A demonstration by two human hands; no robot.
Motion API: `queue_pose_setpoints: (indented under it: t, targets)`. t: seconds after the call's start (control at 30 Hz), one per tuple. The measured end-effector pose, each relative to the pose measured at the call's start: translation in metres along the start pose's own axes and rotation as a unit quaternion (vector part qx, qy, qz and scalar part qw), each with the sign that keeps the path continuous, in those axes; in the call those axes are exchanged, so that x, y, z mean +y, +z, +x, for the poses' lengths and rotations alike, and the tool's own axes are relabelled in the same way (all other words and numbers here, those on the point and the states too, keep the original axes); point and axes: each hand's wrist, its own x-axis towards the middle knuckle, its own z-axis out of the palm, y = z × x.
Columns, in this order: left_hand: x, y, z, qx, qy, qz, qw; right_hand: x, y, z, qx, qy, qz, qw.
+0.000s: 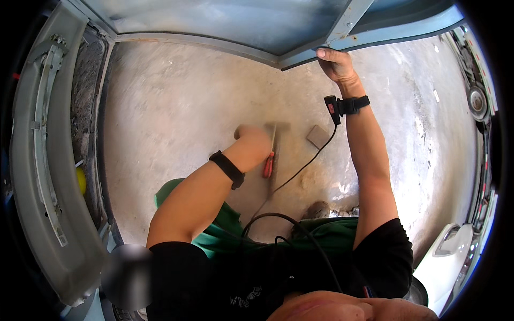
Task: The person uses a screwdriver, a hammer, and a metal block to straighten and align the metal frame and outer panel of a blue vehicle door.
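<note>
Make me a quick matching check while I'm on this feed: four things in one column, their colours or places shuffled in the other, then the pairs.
Things
1. right hand
2. square block
3. tool handle
4. trousers

Colour or place
A. red
B. green
C. at the edge of the blue metal frame
D. brown

Pairs: 1-C, 2-D, 3-A, 4-B

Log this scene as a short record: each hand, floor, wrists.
Left hand: blurred, beside a red-handled tool; grip unclear
Right hand: at the edge of a blue-grey metal panel, fingers partly hidden
Floor: concrete-like; brown square block right of the tool
Wrists: black strap on left; black strap, cabled device on right
</note>
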Motion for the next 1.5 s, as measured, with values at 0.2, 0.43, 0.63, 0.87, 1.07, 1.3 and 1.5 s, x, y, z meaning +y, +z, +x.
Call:
queue_pose_setpoints:
  t: [0.2,0.43,0.63,0.87,1.07,1.3,1.5]
  targets:
    - [-0.002,-0.005,-0.006,-0.023,-0.008,-0.008,1.0,0.008,0.013,-0.001,0.022,0.01,-0.091,0.996]
    - [-0.012,-0.008,-0.002,-0.01,-0.047,-0.033,0.998,0.026,0.018,-0.001,0.035,0.047,-0.124,0.991]
    - [-0.013,-0.004,-0.003,0.003,-0.029,-0.038,0.999,0.011,0.021,-0.001,0.03,0.018,-0.083,0.996]
    - [-0.012,-0.01,-0.006,0.0,-0.025,-0.022,0.999,0.016,0.005,-0.001,0.018,0.032,-0.164,0.986]
    - [-0.011,-0.011,-0.01,0.03,-0.008,-0.029,0.999,0.024,-0.007,-0.002,0.041,0.054,-0.073,0.995]
    - [-0.014,-0.011,-0.009,0.006,-0.041,-0.036,0.999,0.031,0.004,0.002,0.054,0.025,-0.076,0.995]
    - [-0.015,0.001,0.004,0.062,0.005,-0.044,0.997,0.09,-0.003,-0.031,0.094,0.094,-0.494,0.859]
